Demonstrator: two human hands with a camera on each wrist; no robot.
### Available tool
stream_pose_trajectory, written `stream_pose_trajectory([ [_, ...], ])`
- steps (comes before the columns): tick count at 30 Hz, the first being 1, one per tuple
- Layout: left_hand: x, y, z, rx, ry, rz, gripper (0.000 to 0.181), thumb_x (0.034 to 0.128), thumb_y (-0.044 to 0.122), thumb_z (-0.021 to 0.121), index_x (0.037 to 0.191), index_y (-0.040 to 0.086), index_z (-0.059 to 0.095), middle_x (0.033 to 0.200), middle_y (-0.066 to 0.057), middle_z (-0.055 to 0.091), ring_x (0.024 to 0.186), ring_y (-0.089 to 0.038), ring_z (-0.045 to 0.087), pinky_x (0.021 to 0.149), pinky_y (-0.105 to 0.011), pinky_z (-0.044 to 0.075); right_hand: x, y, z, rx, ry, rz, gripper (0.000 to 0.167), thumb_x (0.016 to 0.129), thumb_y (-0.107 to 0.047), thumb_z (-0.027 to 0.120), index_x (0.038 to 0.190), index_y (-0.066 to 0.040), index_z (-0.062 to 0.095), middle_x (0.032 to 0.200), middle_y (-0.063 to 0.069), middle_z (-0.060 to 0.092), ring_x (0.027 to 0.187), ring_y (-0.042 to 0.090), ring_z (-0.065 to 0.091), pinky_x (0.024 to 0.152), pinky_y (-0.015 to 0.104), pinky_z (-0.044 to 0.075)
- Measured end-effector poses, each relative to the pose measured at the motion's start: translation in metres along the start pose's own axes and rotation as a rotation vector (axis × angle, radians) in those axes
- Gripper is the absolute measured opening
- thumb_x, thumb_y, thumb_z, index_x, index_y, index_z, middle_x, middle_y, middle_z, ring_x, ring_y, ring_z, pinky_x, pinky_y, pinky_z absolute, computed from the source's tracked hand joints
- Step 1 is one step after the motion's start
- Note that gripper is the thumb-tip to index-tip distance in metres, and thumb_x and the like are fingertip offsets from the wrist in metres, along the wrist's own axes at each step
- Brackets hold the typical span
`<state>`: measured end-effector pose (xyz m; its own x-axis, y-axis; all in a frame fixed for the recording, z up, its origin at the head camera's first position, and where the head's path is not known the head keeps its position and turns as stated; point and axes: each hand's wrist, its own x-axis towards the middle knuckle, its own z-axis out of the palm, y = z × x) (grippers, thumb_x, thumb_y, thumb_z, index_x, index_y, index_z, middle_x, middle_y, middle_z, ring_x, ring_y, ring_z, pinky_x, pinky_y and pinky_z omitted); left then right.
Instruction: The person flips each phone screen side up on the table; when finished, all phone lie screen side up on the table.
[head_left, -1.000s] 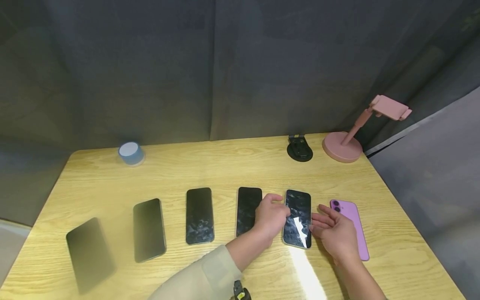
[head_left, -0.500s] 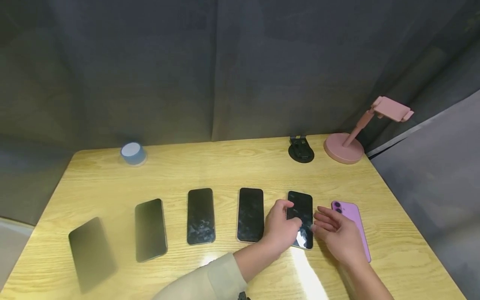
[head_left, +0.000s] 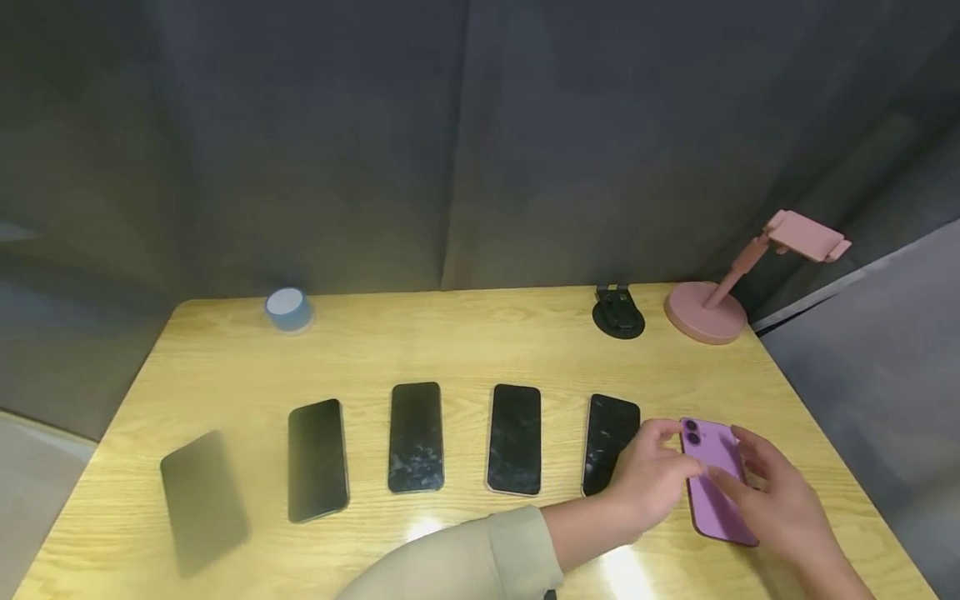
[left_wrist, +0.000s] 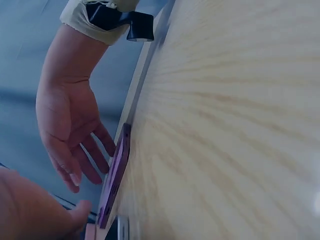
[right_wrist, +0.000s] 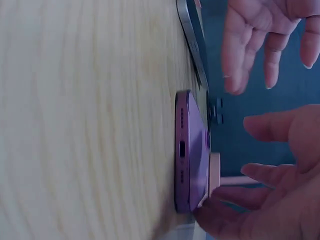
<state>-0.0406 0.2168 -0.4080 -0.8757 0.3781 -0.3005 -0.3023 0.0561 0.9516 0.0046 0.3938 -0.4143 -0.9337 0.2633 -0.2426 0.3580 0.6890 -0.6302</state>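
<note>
A purple phone (head_left: 708, 510) lies back up on the table's right side, its two-lens camera at the far left corner. Along its left side my left hand (head_left: 651, 477) hovers with loosely extended fingers, the fingertips near its left edge. On the other side my right hand (head_left: 787, 504) has its fingers at the right edge. The right wrist view shows a finger of the right hand (right_wrist: 280, 190) meeting the edge of the purple phone (right_wrist: 192, 160), while the left hand (right_wrist: 272, 35) stays apart from it. Partly behind my left hand lies a dark-screened phone (head_left: 609, 433).
More dark-screened phones, such as one phone (head_left: 514, 437) and another phone (head_left: 318, 461), form a row to the left. Along the back edge stand a blue cylinder with a pale top (head_left: 288, 310), a black folded stand (head_left: 618, 312) and a pink phone stand (head_left: 707, 312). Dark curtain (head_left: 337, 167) hangs behind.
Both hands have moved right, from the sides of the dark-screened phone to the sides of the purple phone. The phones stay in their row; the head view has shifted slightly.
</note>
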Motion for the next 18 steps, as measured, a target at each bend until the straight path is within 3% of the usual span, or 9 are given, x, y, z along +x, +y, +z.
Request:
stream_pose_trajectory([
  [4, 0.007, -0.004, 0.015, -0.073, 0.020, -0.044, 0.047, 0.0745, 0.012, 0.074, 0.117, 0.027, 0.062, 0.111, 0.009, 0.063, 0.102, -0.009, 0.058, 0.089, -0.031, 0.047, 0.004, 0.009, -0.007, 0.093, -0.055, 0.053, 0.088, 0.100, -0.042, 0.060, 0.157, 0.005, 0.010, 0.147, 0.043, 0.027, 0.129, 0.060, 0.035, 0.086, 0.044, 0.052],
  [6, 0.008, -0.006, 0.022, -0.129, 0.016, -0.066, 0.049, 0.0737, 0.010, 0.072, 0.119, 0.023, 0.060, 0.113, 0.005, 0.062, 0.100, -0.013, 0.060, 0.091, -0.032, 0.046, 0.002, 0.015, -0.010, 0.153, -0.041, 0.080, 0.087, 0.101, -0.039, 0.059, 0.157, 0.004, 0.009, 0.148, 0.042, 0.026, 0.129, 0.059, 0.036, 0.077, 0.032, 0.054],
  [8, 0.010, -0.009, 0.026, -0.178, 0.005, -0.091, 0.049, 0.0740, 0.009, 0.071, 0.120, 0.020, 0.059, 0.115, 0.001, 0.061, 0.099, -0.016, 0.060, 0.092, -0.035, 0.046, 0.002, 0.021, -0.012, 0.214, -0.022, 0.099, 0.084, 0.102, -0.035, 0.059, 0.158, 0.003, 0.009, 0.148, 0.042, 0.026, 0.122, 0.045, 0.051, 0.072, 0.026, 0.054],
  [10, 0.012, -0.012, 0.029, -0.227, -0.010, -0.100, 0.050, 0.0751, 0.008, 0.068, 0.122, 0.017, 0.057, 0.116, -0.004, 0.059, 0.101, -0.018, 0.059, 0.095, -0.039, 0.046, 0.002, 0.025, -0.013, 0.270, 0.006, 0.111, 0.081, 0.102, -0.031, 0.059, 0.158, 0.001, 0.009, 0.149, 0.040, 0.027, 0.110, 0.021, 0.060, 0.071, 0.025, 0.055],
  [13, 0.013, -0.015, 0.031, -0.256, -0.027, -0.112, 0.052, 0.0756, 0.008, 0.068, 0.126, 0.015, 0.056, 0.124, -0.007, 0.056, 0.111, -0.022, 0.056, 0.099, -0.043, 0.043, 0.003, 0.032, -0.011, 0.316, 0.052, 0.094, 0.077, 0.102, -0.024, 0.060, 0.158, 0.001, 0.014, 0.147, 0.038, 0.031, 0.092, -0.009, 0.053, 0.072, 0.026, 0.057],
  [15, 0.012, -0.017, 0.032, -0.275, -0.041, -0.115, 0.054, 0.0757, 0.006, 0.068, 0.128, 0.015, 0.054, 0.126, -0.008, 0.055, 0.114, -0.023, 0.054, 0.101, -0.044, 0.042, 0.004, 0.034, -0.008, 0.337, 0.076, 0.083, 0.073, 0.101, -0.020, 0.061, 0.157, 0.002, 0.019, 0.146, 0.036, 0.034, 0.089, -0.012, 0.053, 0.072, 0.026, 0.057],
  [18, 0.012, -0.017, 0.031, -0.292, -0.069, -0.109, 0.058, 0.0754, 0.004, 0.068, 0.130, 0.014, 0.051, 0.133, -0.011, 0.053, 0.110, -0.021, 0.056, 0.099, -0.041, 0.045, 0.006, 0.038, -0.008, 0.473, 0.055, 0.070, 0.067, 0.100, -0.015, 0.063, 0.154, 0.000, 0.028, 0.130, 0.015, 0.057, 0.089, -0.006, 0.060, 0.071, 0.027, 0.057],
])
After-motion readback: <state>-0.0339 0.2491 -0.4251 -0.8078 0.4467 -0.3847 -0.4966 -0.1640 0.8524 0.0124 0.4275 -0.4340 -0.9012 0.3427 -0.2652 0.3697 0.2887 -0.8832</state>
